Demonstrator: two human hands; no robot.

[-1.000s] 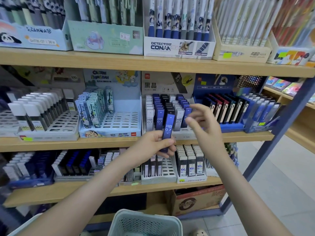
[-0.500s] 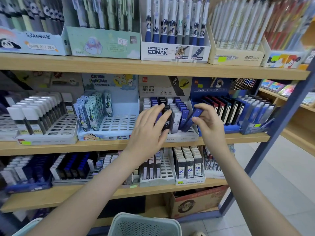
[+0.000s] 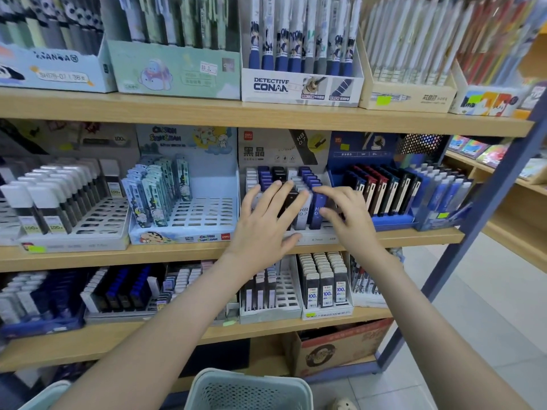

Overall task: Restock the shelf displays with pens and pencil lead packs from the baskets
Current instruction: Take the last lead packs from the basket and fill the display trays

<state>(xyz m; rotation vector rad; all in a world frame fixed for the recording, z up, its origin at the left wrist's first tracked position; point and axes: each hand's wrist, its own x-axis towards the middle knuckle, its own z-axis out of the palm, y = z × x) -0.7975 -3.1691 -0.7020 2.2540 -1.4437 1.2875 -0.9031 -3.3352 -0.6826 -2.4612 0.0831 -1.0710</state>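
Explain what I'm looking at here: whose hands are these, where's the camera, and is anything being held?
There is no machine: a person works with two bare hands, and the single camera sits on their head, looking forward and down at a shop shelf. On it stands a white display tray of HB 0.7 pencil lead packs. The left hand lies with spread, straight fingers on the pack tops, holding nothing. The right hand touches a blue lead pack in the tray's right row; whether it pinches or only presses it, I cannot tell. A pale green basket shows at the bottom edge.
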